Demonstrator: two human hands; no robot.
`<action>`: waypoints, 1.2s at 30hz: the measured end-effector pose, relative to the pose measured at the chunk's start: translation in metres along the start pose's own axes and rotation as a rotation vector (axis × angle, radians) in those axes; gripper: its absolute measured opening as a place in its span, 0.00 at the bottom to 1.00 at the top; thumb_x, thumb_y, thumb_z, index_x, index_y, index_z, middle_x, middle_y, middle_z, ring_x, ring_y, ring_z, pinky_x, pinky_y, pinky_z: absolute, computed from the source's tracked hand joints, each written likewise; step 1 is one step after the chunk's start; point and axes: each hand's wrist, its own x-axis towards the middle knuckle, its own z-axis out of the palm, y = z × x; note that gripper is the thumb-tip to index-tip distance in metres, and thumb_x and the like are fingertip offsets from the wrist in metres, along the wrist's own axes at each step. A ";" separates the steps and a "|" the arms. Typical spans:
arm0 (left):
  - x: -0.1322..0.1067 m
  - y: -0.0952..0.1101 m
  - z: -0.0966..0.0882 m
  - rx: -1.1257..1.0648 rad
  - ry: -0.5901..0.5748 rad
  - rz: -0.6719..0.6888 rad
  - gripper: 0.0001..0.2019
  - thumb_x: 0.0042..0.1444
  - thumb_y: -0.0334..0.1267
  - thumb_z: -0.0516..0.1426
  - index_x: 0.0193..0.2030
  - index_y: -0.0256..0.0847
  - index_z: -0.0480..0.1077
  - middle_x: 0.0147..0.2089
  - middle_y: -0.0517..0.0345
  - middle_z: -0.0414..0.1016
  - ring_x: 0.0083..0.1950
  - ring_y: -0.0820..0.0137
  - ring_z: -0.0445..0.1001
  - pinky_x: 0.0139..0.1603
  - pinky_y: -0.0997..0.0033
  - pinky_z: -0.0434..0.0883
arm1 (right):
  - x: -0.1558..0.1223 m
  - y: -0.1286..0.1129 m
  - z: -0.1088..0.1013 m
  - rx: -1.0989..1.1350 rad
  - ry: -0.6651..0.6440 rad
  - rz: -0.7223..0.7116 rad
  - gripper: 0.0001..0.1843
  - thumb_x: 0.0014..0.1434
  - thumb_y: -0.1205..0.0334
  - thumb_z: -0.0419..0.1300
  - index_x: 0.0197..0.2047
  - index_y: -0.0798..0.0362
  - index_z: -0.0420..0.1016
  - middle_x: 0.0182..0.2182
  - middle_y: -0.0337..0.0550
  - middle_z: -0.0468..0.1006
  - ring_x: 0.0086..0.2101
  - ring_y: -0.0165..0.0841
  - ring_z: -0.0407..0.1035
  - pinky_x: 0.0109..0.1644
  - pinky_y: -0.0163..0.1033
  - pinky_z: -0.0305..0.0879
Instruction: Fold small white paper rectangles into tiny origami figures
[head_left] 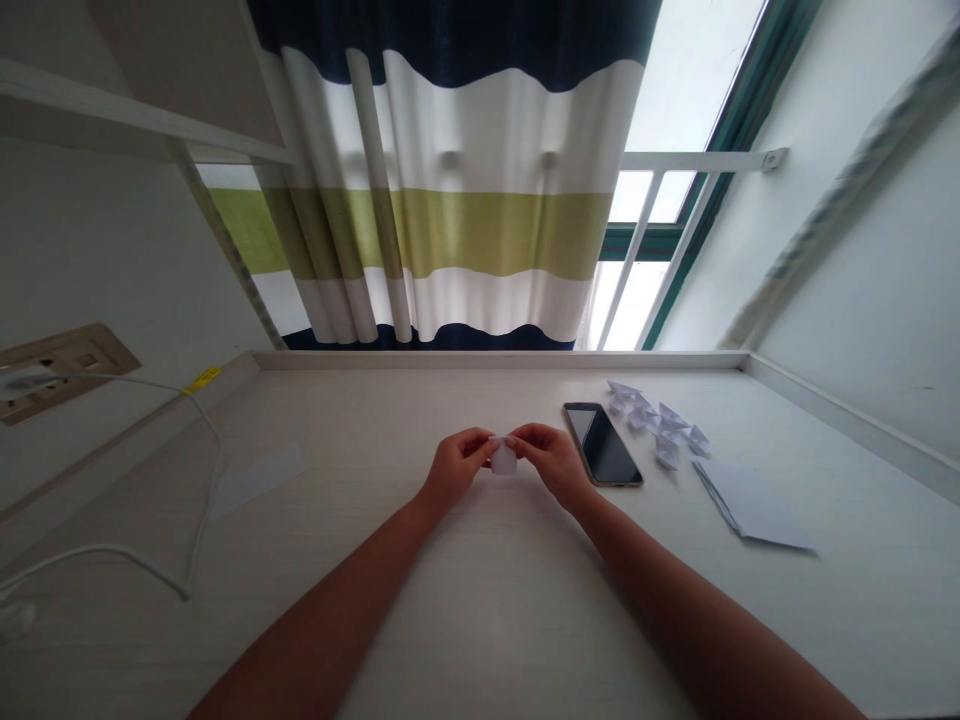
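Observation:
A small white piece of folded paper is held up just above the middle of the table. My left hand pinches its upper left edge between thumb and fingers. On the other side my right hand grips the upper right edge the same way, the two thumbs close together. The paper's lower part hangs between the hands, and its top is partly covered by the fingertips. Right beside my right hand lies a dark phone, screen up.
Several folded paper shapes cluster right of the phone, with a stack of white paper nearer me. A flat paper strip and a white cable lie at left; the cable runs to a wall socket. A raised ledge edges the table's back.

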 end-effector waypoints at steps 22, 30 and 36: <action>0.002 0.005 0.000 -0.070 0.022 -0.077 0.10 0.41 0.41 0.61 0.22 0.35 0.71 0.21 0.60 0.71 0.28 0.69 0.72 0.35 0.67 0.73 | -0.001 -0.002 0.003 0.133 -0.046 0.067 0.11 0.40 0.56 0.65 0.24 0.55 0.73 0.21 0.38 0.73 0.25 0.29 0.65 0.33 0.37 0.62; 0.000 0.006 0.001 -0.113 0.023 -0.096 0.13 0.41 0.43 0.61 0.28 0.33 0.72 0.26 0.56 0.74 0.31 0.67 0.73 0.34 0.65 0.73 | -0.001 -0.005 0.004 0.196 -0.027 0.093 0.11 0.39 0.57 0.66 0.22 0.54 0.72 0.22 0.38 0.73 0.26 0.30 0.66 0.34 0.38 0.63; 0.002 0.003 -0.002 -0.032 0.040 -0.082 0.11 0.39 0.42 0.62 0.24 0.34 0.70 0.24 0.58 0.73 0.28 0.70 0.72 0.33 0.67 0.72 | -0.001 -0.004 0.002 0.229 -0.003 0.102 0.11 0.39 0.57 0.66 0.23 0.54 0.72 0.22 0.37 0.73 0.26 0.29 0.66 0.35 0.38 0.63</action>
